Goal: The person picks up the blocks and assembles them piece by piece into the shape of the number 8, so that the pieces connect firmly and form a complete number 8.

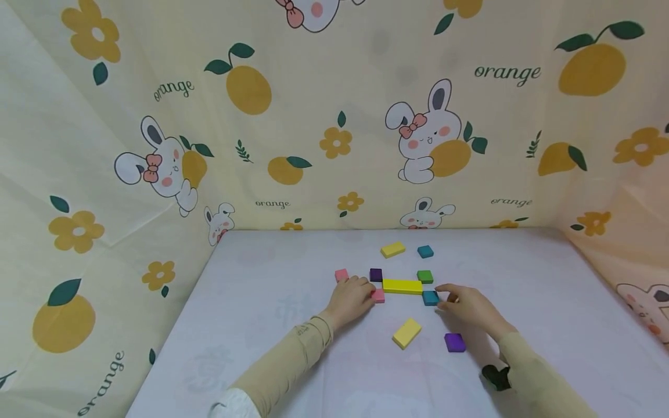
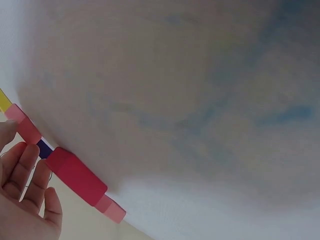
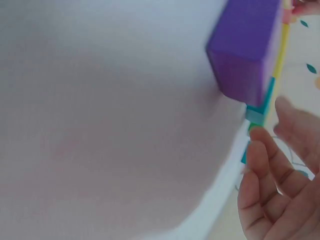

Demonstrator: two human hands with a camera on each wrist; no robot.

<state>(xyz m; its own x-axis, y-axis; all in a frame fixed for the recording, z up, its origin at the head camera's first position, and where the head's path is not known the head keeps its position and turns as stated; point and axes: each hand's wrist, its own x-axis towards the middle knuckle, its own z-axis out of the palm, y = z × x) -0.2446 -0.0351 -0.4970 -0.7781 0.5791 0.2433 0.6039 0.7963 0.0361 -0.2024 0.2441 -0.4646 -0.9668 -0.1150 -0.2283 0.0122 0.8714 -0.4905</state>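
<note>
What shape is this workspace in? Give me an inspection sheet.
Surface: white tabletop, faintly marked.
Job's things: long yellow block; pink block and dark purple block at its left end, green block and near teal block at its right.
Clutter: far yellow block, near yellow block, far teal block, violet block, far pink block, red block.
Hands: left hand at the pink block, right hand at the near teal block; grips unclear.
Cables: nothing seen.
Surroundings: rabbit-and-orange-print backdrop.
</note>
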